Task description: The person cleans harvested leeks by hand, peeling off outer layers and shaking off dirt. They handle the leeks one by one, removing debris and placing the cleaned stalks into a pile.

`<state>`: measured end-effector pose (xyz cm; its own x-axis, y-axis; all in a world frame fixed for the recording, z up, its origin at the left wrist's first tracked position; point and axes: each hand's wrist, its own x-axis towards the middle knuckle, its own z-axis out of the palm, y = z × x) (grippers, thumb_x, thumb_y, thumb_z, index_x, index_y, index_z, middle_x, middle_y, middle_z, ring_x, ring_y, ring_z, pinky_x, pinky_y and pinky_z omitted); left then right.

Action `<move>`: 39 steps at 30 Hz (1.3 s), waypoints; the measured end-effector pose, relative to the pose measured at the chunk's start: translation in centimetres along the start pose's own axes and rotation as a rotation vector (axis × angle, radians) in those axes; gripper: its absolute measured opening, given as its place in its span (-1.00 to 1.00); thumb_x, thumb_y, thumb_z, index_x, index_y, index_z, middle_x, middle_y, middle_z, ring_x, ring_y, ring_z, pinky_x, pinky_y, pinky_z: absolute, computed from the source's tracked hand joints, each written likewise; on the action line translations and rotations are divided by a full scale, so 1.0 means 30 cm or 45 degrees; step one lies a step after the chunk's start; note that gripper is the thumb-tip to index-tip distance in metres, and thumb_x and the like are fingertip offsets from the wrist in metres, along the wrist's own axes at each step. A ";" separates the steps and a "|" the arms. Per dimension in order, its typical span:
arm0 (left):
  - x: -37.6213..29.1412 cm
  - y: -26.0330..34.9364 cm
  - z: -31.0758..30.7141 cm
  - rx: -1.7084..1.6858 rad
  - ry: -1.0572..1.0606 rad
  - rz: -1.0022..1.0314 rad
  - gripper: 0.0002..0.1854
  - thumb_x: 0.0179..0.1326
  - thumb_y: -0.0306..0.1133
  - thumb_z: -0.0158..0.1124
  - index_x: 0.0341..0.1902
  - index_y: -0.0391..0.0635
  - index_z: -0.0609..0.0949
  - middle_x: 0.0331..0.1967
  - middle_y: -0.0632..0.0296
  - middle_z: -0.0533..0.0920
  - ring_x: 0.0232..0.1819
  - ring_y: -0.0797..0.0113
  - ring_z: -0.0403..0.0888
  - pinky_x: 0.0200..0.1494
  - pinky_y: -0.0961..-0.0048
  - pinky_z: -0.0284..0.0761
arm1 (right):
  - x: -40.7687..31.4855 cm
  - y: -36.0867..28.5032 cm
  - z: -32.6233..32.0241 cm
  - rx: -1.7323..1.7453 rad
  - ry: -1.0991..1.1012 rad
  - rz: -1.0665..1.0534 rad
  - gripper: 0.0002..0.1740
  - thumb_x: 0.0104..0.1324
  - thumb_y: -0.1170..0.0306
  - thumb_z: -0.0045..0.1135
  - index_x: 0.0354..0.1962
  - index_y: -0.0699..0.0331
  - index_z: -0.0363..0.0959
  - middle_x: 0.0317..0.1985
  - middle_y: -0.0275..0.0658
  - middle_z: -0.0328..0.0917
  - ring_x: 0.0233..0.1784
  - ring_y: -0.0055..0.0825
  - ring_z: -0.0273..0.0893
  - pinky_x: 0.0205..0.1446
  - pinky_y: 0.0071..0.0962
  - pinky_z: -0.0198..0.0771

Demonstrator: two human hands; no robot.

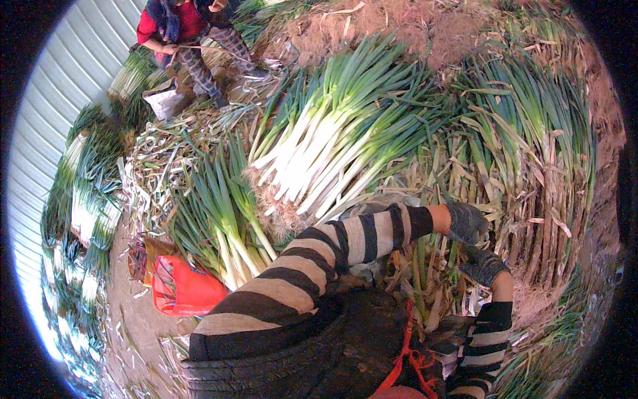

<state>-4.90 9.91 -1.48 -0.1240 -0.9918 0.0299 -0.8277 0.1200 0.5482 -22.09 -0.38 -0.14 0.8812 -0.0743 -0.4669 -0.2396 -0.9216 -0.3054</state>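
Observation:
Both hands wear dark grey knitted gloves and are close together at the right of centre. My left hand [466, 223] reaches over from the left, with its fingers bent at some dry, pale leaves. Just below it, my right hand [484, 267] comes up from the lower right, its fingers curled towards the left hand. What lies between the fingers is too small and hidden to tell. Beside the hands lies a pile of untrimmed long green onions [543, 199] with brown, dry outer leaves. Up and left of them is a heap of long green onions with clean white stems [319, 154].
A smaller bunch of green onions [232, 239] lies at left, beside a red bag [184, 289]. Tied bundles [82, 209] line the ribbed wall. Another person [184, 30] sits at upper left near a white bucket-like container [164, 102]. Cut roots [369, 30] form a heap at the top.

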 end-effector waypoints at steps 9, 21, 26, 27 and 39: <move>0.006 0.034 0.006 -0.014 -0.116 -0.023 -0.36 0.02 0.15 0.20 0.06 -0.07 0.57 0.00 0.02 0.57 0.02 -0.05 0.51 0.07 0.06 0.41 | -0.011 -0.009 -0.007 0.025 -0.054 0.022 -0.28 0.09 -0.09 0.15 0.06 0.26 0.41 -0.05 0.04 0.52 0.03 -0.03 0.46 0.08 -0.20 0.38; 0.004 0.068 0.017 0.109 -0.178 -0.014 -0.42 -0.03 0.07 0.22 -0.01 -0.09 0.60 -0.06 0.00 0.60 -0.04 -0.04 0.54 0.00 0.07 0.43 | 0.001 0.040 0.028 -0.047 -0.085 0.091 -0.42 0.08 0.01 0.18 -0.08 0.28 0.51 -0.13 0.05 0.55 -0.02 -0.03 0.48 0.06 -0.23 0.39; 0.022 0.027 0.067 0.066 -0.119 0.097 -0.49 0.00 -0.01 0.21 -0.04 -0.08 0.61 -0.04 0.02 0.59 -0.03 -0.04 0.53 0.01 0.07 0.42 | -0.010 0.031 0.025 0.015 -0.024 0.048 -0.46 0.09 0.05 0.16 -0.07 0.24 0.50 -0.13 0.02 0.56 -0.01 -0.04 0.49 0.07 -0.24 0.39; 0.023 0.019 0.077 0.054 -0.099 0.133 -0.50 0.00 -0.02 0.22 -0.04 -0.08 0.61 -0.04 0.02 0.59 -0.03 -0.04 0.53 0.01 0.07 0.42 | -0.011 0.032 0.025 0.026 -0.036 0.056 -0.46 0.09 0.06 0.16 -0.06 0.23 0.50 -0.11 0.01 0.56 -0.01 -0.04 0.48 0.08 -0.24 0.39; 0.026 0.038 0.113 -0.015 -0.102 0.166 -0.55 0.01 -0.06 0.21 -0.07 -0.08 0.62 -0.08 0.04 0.61 -0.07 -0.04 0.54 -0.02 0.04 0.42 | 0.023 0.122 0.079 -0.092 -0.156 0.104 -0.46 0.11 0.03 0.13 -0.03 0.16 0.48 -0.04 -0.07 0.54 0.05 -0.06 0.45 0.11 -0.26 0.36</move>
<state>-7.79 9.42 -3.68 -0.2740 -0.9611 0.0348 -0.7953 0.2468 0.5537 -23.32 -2.90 -3.54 0.8026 -0.1072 -0.5868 -0.2747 -0.9396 -0.2041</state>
